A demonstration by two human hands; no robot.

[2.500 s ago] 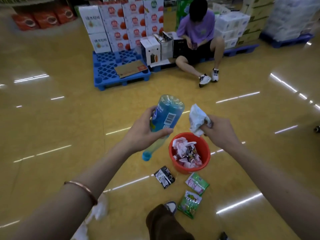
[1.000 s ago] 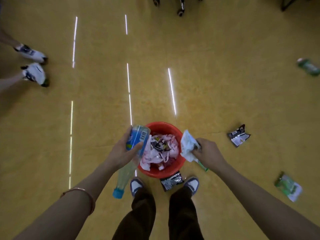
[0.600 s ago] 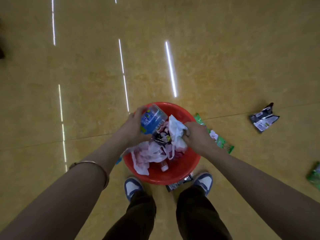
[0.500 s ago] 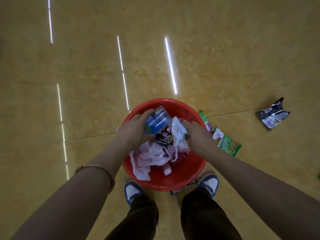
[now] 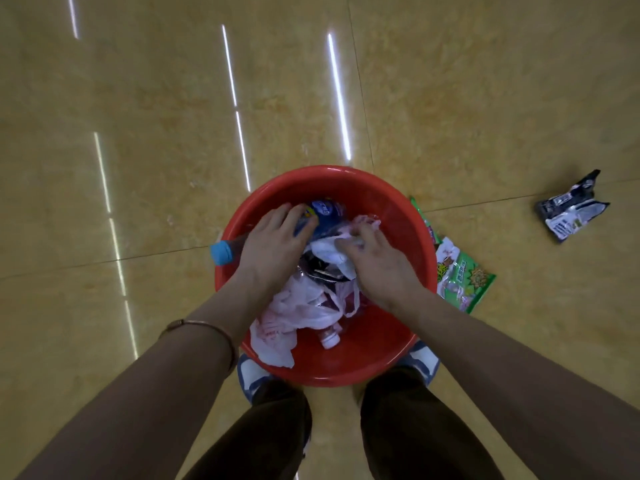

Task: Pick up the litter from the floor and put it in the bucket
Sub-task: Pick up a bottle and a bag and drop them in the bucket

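Both hands are down inside the round red plastic bucket (image 5: 391, 206), which stands on the floor just ahead of the person's feet. The left hand (image 5: 273, 244) lies palm-down over a clear plastic bottle with a blue label (image 5: 323, 211), its fingers curled across the bottle's body and pressing it among the litter; the bottle lies tilted, its light blue cap (image 5: 220, 252) jutting out over the bucket's left rim. A thin metal bangle (image 5: 207, 323) circles the left forearm. The right hand (image 5: 375, 263) is closed on a crumpled white paper wad (image 5: 329, 249), with the fingers bent down into it, near the middle of the bucket.

Beneath and around the hands the bucket holds a heap of thin pinkish-white plastic bags (image 5: 294, 310), a dark wrapper (image 5: 318, 270) between the two wrists, and a small bottle with a pale pink cap (image 5: 329, 339) lying towards the near wall.

Outside the bucket, a green printed snack packet (image 5: 460, 278) lies flat on the floor, touching or just beside the bucket's right rim; its far end is hidden by the rim. Well apart to the right lies a crumpled black-and-white foil packet (image 5: 571, 211). The floor is glossy yellow-tan tile (image 5: 156, 133) with bright strip-light reflections. At the bottom edge, dark brown trouser legs (image 5: 398, 427) and the toes of white-and-blue shoes (image 5: 251, 375) show on either side of the bucket's near wall.
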